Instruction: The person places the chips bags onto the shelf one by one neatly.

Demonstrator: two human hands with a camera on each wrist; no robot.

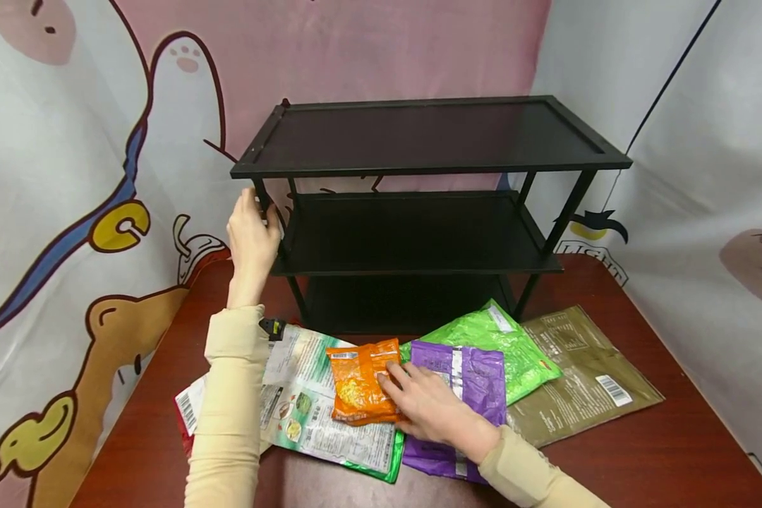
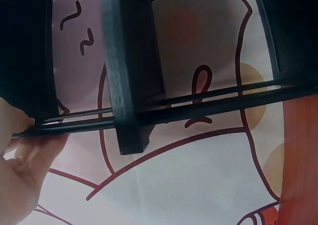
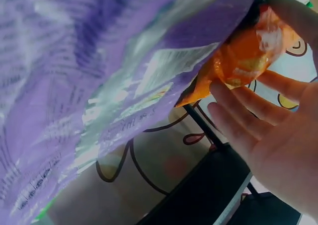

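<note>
A black three-tier shelf rack stands at the back of the table. My left hand grips its left front post just under the top board; the left wrist view shows fingers and thumb around that post. Lower down, my right hand touches the right edge of a small orange snack packet with its fingers extended. In the right wrist view, the thumb and fingers lie on either side of the orange packet. The packet rests on a silver-and-green bag. Beneath the right hand is a purple bag.
A bright green bag lies behind the purple one, partly over an olive-brown bag at right. A red-and-white packet shows beside my left forearm. Printed cloth hangs around the reddish-brown table.
</note>
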